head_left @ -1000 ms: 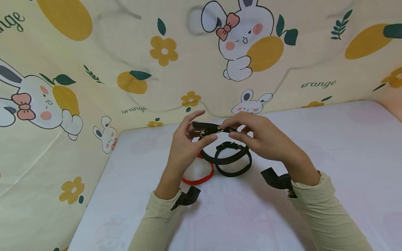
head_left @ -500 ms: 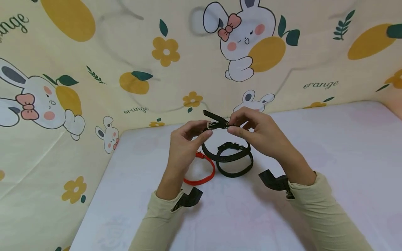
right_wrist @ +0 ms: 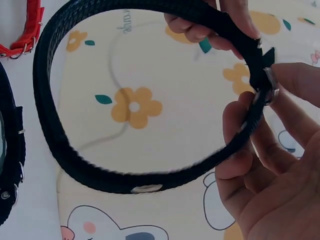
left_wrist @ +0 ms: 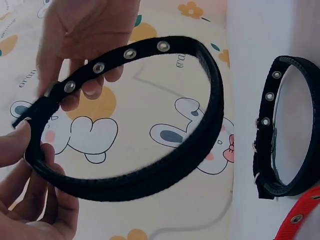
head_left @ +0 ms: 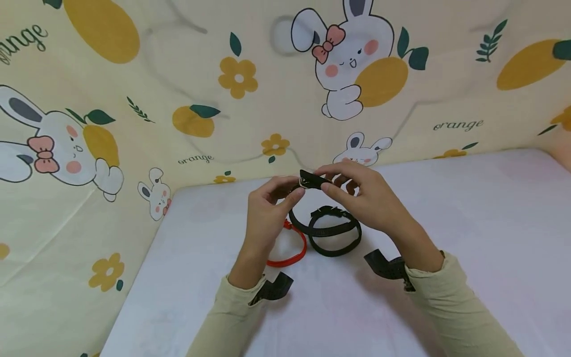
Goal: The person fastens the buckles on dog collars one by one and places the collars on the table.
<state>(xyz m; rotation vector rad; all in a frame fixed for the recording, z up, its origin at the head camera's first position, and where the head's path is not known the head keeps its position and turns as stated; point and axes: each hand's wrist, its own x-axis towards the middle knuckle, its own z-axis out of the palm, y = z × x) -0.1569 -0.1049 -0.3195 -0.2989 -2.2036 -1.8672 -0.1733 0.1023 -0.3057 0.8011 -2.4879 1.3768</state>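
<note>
A black collar (head_left: 308, 229) with metal eyelets is held up as a loop above the table by both hands. My left hand (head_left: 269, 213) pinches it beside its metal buckle (head_left: 302, 183). My right hand (head_left: 368, 201) pinches the strap end (head_left: 312, 179) just right of the buckle, thumb in front. In the left wrist view the held collar (left_wrist: 145, 187) shows a row of eyelets along one side. The right wrist view shows its strap overlapping at the buckle (right_wrist: 271, 86). Fingers partly hide how the strap runs through the buckle.
On the white table (head_left: 339, 312), just below the held loop, lies a second black collar (head_left: 332, 253), fastened in a ring. Left of it is a red collar (head_left: 287, 263), also in a ring and partly behind my left hand. A printed cloth (head_left: 250, 29) hangs behind.
The strap end stuck up to the left of the right hand half a second ago; now it lies lower, close against the buckle. The right hand has moved slightly left, nearer the left.
</note>
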